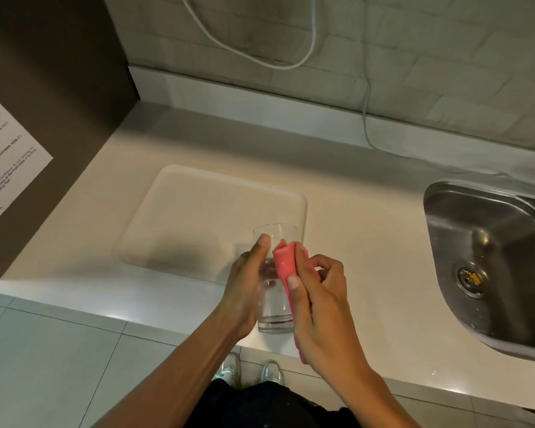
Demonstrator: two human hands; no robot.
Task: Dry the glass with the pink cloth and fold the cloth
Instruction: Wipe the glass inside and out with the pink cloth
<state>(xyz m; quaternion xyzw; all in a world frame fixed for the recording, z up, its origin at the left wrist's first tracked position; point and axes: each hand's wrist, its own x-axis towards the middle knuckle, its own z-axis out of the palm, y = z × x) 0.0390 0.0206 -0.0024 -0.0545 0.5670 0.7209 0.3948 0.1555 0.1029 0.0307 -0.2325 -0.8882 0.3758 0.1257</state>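
Observation:
A clear drinking glass is held above the front edge of the white counter, its mouth pointing away from me. My left hand wraps its left side, thumb up near the rim. My right hand presses a pink cloth against the glass's right side. The cloth is bunched along the wall of the glass, and its lower end hangs out below my palm. My fingers and the cloth hide part of the glass.
A white tray lies on the counter just behind the glass. A steel sink is set in at the right. A white cable hangs down the tiled wall. A printed sheet sticks to the dark panel on the left.

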